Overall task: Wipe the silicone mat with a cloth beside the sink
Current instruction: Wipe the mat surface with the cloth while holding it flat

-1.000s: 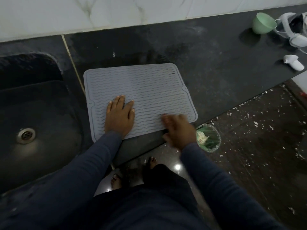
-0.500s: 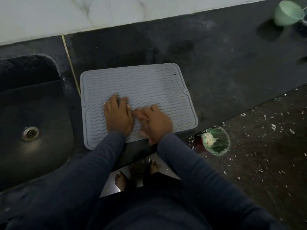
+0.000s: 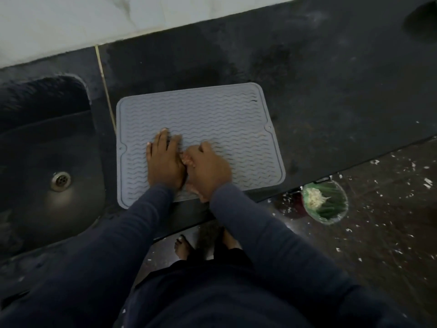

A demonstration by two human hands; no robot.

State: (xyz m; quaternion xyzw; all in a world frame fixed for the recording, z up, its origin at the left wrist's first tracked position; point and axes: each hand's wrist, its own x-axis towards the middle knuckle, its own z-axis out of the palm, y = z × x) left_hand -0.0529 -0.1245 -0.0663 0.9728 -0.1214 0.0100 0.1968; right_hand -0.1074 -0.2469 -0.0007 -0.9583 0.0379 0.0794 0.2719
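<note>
Mat under L hand, flat; R hand blurred, grip unclear.

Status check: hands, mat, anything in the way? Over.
Left hand flat on silicone mat. Right hand curled beside it on the mat; cloth not visible. Mat lies flat beside sink. Only the hands on it.
</note>
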